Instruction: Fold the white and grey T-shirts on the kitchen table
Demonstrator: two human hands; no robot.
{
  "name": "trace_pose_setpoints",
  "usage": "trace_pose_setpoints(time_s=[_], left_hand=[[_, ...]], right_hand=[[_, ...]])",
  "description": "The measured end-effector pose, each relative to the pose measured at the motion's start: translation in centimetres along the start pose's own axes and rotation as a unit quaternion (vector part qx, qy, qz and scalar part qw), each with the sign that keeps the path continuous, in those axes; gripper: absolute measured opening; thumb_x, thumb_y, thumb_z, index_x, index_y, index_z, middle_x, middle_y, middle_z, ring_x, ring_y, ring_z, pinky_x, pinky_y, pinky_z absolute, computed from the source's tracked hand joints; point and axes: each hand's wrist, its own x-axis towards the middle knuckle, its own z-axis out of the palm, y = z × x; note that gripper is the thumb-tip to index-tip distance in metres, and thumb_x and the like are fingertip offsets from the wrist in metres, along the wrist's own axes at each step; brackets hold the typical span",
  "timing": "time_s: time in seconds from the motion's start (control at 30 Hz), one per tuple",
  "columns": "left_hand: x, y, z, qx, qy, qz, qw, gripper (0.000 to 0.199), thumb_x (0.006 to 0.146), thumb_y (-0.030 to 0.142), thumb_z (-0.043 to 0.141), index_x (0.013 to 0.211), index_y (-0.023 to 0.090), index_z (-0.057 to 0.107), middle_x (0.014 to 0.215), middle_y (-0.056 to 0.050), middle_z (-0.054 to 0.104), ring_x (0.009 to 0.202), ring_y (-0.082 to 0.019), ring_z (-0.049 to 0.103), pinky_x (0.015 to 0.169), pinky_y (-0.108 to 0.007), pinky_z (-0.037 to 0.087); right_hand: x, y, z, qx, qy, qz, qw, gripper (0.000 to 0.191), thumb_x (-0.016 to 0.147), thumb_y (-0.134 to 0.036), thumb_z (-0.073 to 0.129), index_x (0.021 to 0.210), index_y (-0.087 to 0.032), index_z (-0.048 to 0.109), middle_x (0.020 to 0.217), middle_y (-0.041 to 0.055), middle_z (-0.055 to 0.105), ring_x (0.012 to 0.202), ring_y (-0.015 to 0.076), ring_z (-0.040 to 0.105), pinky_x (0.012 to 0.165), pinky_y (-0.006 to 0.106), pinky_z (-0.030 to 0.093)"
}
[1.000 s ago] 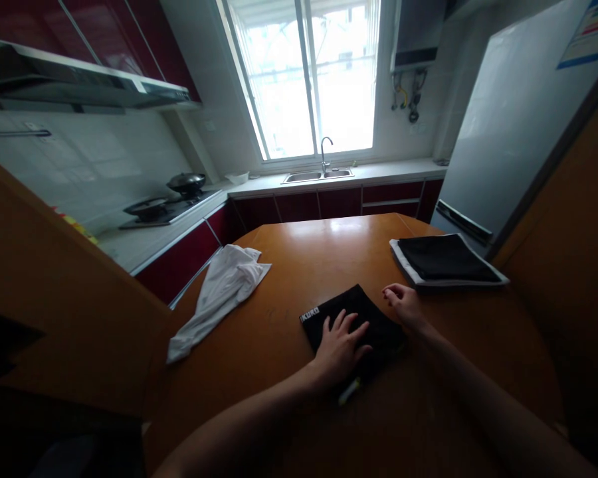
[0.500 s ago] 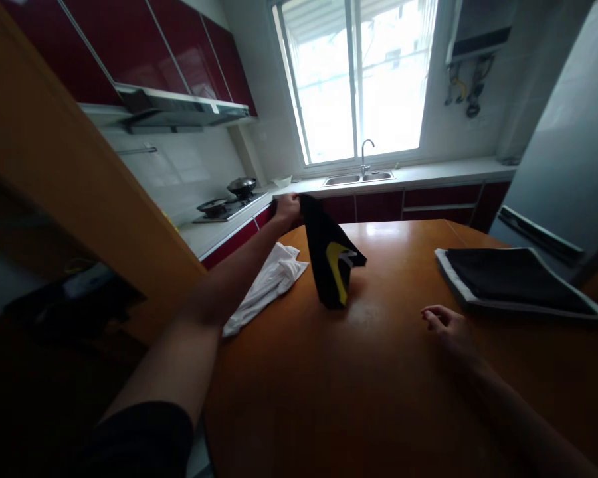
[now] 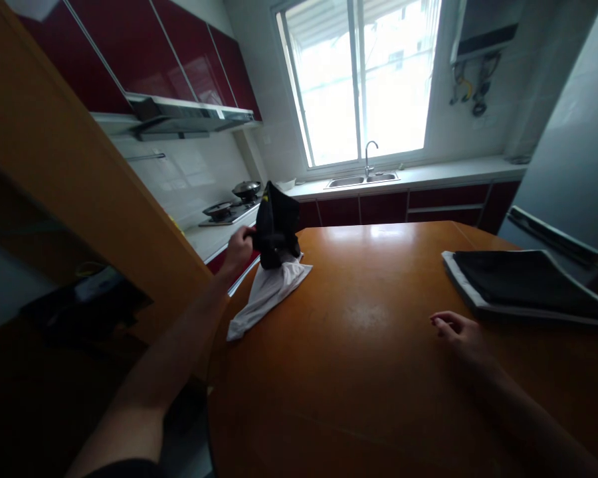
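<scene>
A black cloth (image 3: pixel 278 219) hangs bunched from my left hand (image 3: pixel 240 247), whose fingers are closed on its left edge. The cloth is just above the far end of a crumpled white cloth (image 3: pixel 272 292) at the table's left edge; whether they touch I cannot tell. My right hand (image 3: pixel 456 327) hovers over or rests on the right part of the table, its fingers curled in a loose pinch with nothing visible in them. Beyond it, a folded black cloth (image 3: pixel 523 279) lies on a white one at the right.
The brown wooden table (image 3: pixel 373 372) fills the middle. Behind it are a counter with a sink (image 3: pixel 363 179), and a stove with pans (image 3: pixel 246 189) at the back left. A wooden panel (image 3: pixel 94 159) rises at the left, a fridge (image 3: pixel 568 159) at the right.
My left hand has moved left and lower with the black cloth, which swung from over the table's middle to above the white cloth. My right hand has barely moved.
</scene>
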Motion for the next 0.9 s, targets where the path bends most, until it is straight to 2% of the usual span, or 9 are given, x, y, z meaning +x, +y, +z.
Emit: trace_pose_setpoints(time_s=[0.1, 0.2, 0.3, 0.4, 0.53, 0.63, 0.7, 0.8, 0.9], left_hand=[[-7.0, -5.4, -1.0, 0.099, -0.050, -0.079, 0.991, 0.009, 0.068, 0.013, 0.051, 0.064, 0.019, 0.057, 0.068, -0.003, 0.059, 0.084, -0.024, 0.061, 0.088, -0.038, 0.047], [-12.2, -9.2, -1.4, 0.170, -0.117, -0.129, 0.970, 0.010, 0.062, 0.018, 0.050, 0.056, 0.020, 0.058, 0.070, -0.007, 0.063, 0.082, -0.028, 0.064, 0.083, -0.037, 0.051], [-14.9, -11.1, -0.7, 0.260, -0.116, -0.071, 0.956, 0.023, 0.071, 0.025, 0.048, 0.078, 0.018, 0.068, 0.106, -0.012, 0.067, 0.100, -0.030, 0.065, 0.091, -0.039, 0.052], [-15.5, -11.4, 1.4, 0.230, -0.128, 0.024, 0.964, 0.030, 0.079, 0.031, 0.045, 0.090, 0.019, 0.070, 0.116, -0.012, 0.065, 0.106, -0.029, 0.065, 0.098, -0.038, 0.050], [-15.9, -9.4, 5.4, 0.116, -0.188, 0.103, 0.970, 0.027, 0.083, 0.035, 0.047, 0.089, 0.020, 0.069, 0.112, -0.009, 0.068, 0.103, -0.027, 0.066, 0.098, -0.038, 0.051], [-16.6, -6.1, 8.5, 0.034, -0.235, 0.140, 0.961, 0.023, 0.086, 0.032, 0.048, 0.094, 0.021, 0.068, 0.111, -0.008, 0.069, 0.105, -0.025, 0.066, 0.097, -0.038, 0.051], [-17.0, -3.2, 10.5, -0.007, -0.255, 0.158, 0.954, 0.021, 0.089, 0.029, 0.049, 0.096, 0.021, 0.067, 0.106, -0.007, 0.070, 0.102, -0.025, 0.067, 0.095, -0.037, 0.052], [-17.4, 1.4, 13.0, -0.066, -0.246, 0.184, 0.949, 0.020, 0.092, 0.028, 0.050, 0.101, 0.020, 0.066, 0.104, -0.007, 0.070, 0.100, -0.024, 0.066, 0.092, -0.038, 0.052], [-18.3, 4.7, 15.1, -0.111, -0.252, 0.210, 0.938, 0.022, 0.095, 0.027, 0.052, 0.112, 0.021, 0.066, 0.112, -0.008, 0.067, 0.106, -0.022, 0.064, 0.094, -0.036, 0.052]], right_hand=[[2.1, 0.8, -1.9, -0.065, 0.070, -0.013, 0.995, 0.033, 0.080, -0.044, 0.053, 0.091, -0.019, 0.071, 0.090, 0.0121, 0.073, 0.080, 0.0287, 0.069, 0.074, 0.039, 0.052], [5.0, 1.7, -5.0, -0.189, 0.183, -0.034, 0.964, 0.036, 0.082, -0.035, 0.049, 0.102, -0.014, 0.071, 0.106, 0.0177, 0.070, 0.095, 0.0308, 0.065, 0.086, 0.042, 0.050], [7.2, 2.0, -7.8, -0.340, 0.257, 0.005, 0.905, 0.041, 0.086, -0.034, 0.051, 0.116, -0.011, 0.068, 0.121, 0.0226, 0.062, 0.114, 0.0384, 0.055, 0.094, 0.051, 0.043], [7.9, 1.6, -9.3, -0.408, 0.287, 0.109, 0.860, 0.045, 0.089, -0.039, 0.054, 0.122, -0.011, 0.065, 0.127, 0.0245, 0.058, 0.120, 0.0428, 0.048, 0.093, 0.057, 0.039], [7.2, 0.5, -9.5, -0.403, 0.252, 0.140, 0.869, 0.035, 0.092, -0.036, 0.053, 0.113, -0.012, 0.068, 0.118, 0.0216, 0.063, 0.114, 0.0385, 0.052, 0.091, 0.054, 0.037], [5.4, -1.3, -7.6, -0.378, 0.241, 0.039, 0.893, 0.023, 0.090, -0.026, 0.054, 0.103, -0.013, 0.068, 0.107, 0.0174, 0.067, 0.104, 0.0327, 0.055, 0.090, 0.047, 0.039], [3.2, -3.1, -4.9, -0.336, 0.209, -0.054, 0.917, 0.016, 0.088, -0.024, 0.057, 0.097, -0.015, 0.067, 0.100, 0.0145, 0.067, 0.099, 0.0296, 0.057, 0.088, 0.042, 0.042], [-1.4, -6.5, 0.5, -0.230, 0.084, -0.157, 0.957, 0.009, 0.086, -0.022, 0.062, 0.093, -0.018, 0.067, 0.095, 0.0092, 0.066, 0.096, 0.0254, 0.058, 0.087, 0.036, 0.045], [-5.9, -9.4, 4.9, -0.107, -0.161, -0.178, 0.965, 0.015, 0.080, -0.027, 0.073, 0.093, -0.020, 0.070, 0.100, 0.0058, 0.068, 0.090, 0.0212, 0.063, 0.080, 0.031, 0.048]])
